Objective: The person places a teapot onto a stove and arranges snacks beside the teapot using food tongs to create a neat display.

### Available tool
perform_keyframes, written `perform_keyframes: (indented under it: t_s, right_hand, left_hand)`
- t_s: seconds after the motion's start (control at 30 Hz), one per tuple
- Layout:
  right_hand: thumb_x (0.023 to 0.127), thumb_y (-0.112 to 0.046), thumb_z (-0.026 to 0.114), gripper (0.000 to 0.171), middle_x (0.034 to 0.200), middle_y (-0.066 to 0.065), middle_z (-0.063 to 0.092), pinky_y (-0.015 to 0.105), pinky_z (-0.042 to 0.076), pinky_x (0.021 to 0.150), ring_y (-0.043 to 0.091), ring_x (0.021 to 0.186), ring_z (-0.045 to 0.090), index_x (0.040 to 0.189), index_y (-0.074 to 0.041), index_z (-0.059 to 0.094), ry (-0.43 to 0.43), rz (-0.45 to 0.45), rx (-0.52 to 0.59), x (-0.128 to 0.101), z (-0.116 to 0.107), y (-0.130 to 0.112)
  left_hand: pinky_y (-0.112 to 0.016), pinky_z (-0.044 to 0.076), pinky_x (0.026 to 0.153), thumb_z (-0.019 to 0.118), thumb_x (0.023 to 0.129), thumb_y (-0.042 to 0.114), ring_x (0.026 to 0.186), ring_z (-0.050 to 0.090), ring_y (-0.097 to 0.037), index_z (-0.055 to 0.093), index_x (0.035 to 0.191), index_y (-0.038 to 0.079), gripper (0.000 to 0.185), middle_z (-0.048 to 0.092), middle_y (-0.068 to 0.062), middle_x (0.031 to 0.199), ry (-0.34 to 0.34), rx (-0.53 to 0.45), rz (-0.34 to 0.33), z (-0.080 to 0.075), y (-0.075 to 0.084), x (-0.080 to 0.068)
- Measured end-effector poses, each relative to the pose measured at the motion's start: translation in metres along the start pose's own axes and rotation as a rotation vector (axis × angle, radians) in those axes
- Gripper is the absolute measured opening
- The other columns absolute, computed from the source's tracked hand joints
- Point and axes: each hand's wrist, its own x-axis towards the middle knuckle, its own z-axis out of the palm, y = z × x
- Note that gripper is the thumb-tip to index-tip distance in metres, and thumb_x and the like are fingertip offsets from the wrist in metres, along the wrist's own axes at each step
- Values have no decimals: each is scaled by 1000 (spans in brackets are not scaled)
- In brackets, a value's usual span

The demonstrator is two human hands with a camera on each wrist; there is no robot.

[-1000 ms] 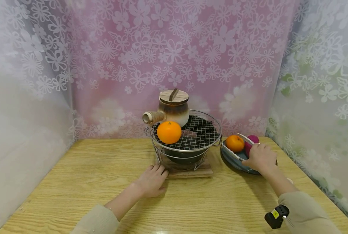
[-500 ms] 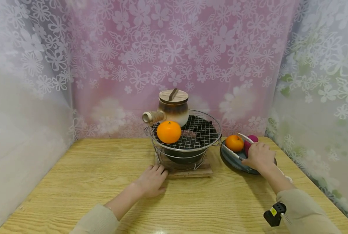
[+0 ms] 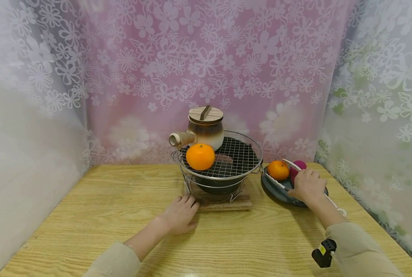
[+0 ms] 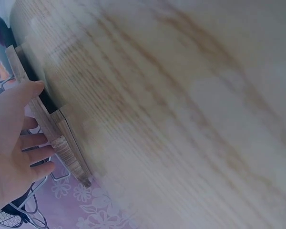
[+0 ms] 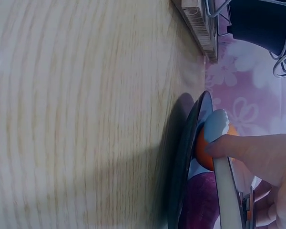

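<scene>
My right hand (image 3: 309, 187) grips a pair of white-tipped tongs (image 5: 227, 191) over a dark plate (image 3: 276, 195) at the table's right side. One small orange (image 3: 278, 170) on the plate lies between the tongs' two arms; whether both arms touch it I cannot tell. Beside it is a purple, elongated thing (image 5: 200, 202), perhaps a sweet potato, partly covered by the hand. My left hand (image 3: 180, 213) rests at the left front corner of a wooden board (image 3: 226, 206), fingers touching its edge, as the left wrist view also shows.
On the board stands a black brazier (image 3: 214, 185) in a wire frame, topped with a mesh grill (image 3: 242, 161). The grill bears a larger orange (image 3: 200, 157) and a lidded clay pot (image 3: 209, 132) whose handle points left. Flowered curtains (image 3: 206, 57) surround the table (image 3: 133, 192).
The right wrist has shifted slightly, and more of the tongs' rear end shows below the hand. The left hand stays at the board. The head view moves only a little.
</scene>
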Motion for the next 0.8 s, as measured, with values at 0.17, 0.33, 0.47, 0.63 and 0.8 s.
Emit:
perform_keyframes:
  t_s: [0.17, 0.33, 0.47, 0.63, 0.8]
  right_hand:
    - [60, -44, 82, 86, 84, 36, 42, 63, 40, 66, 51, 82, 46, 94, 25, 42, 16, -6, -22, 0, 2, -1]
    - [61, -44, 82, 87, 85, 37, 42, 64, 39, 68, 52, 83, 45, 95, 25, 42, 3, -6, -27, 1, 3, 0]
    - [62, -44, 81, 88, 89, 40, 42, 66, 38, 70, 54, 86, 44, 98, 26, 41, -23, -5, -33, 2, 5, 2]
    - [64, -44, 81, 89, 89, 40, 42, 66, 38, 72, 54, 87, 43, 99, 28, 41, -45, -12, -44, 3, 6, 4]
    - [64, -43, 81, 87, 84, 36, 41, 63, 39, 68, 53, 83, 43, 98, 27, 42, -41, -24, -48, 4, 7, 5]
  left_hand:
    - [-36, 41, 83, 59, 83, 52, 100, 49, -24, 53, 118, 8, 56, 50, -8, 109, -7, 0, 1, -1, 0, 0]
    - [-36, 41, 84, 60, 83, 51, 101, 49, -24, 53, 119, 8, 56, 50, -9, 110, -13, -8, 2, -3, 0, 0]
    - [-36, 41, 84, 60, 83, 51, 101, 49, -24, 53, 120, 8, 57, 50, -9, 110, -10, -7, 2, -4, 0, 0]
    - [-36, 40, 84, 59, 83, 51, 100, 48, -24, 53, 119, 8, 56, 50, -8, 109, -11, -6, 2, -3, 0, 0]
    - [-36, 41, 84, 59, 84, 51, 101, 48, -24, 53, 119, 8, 56, 50, -8, 109, -13, -16, 3, -2, 0, 0]
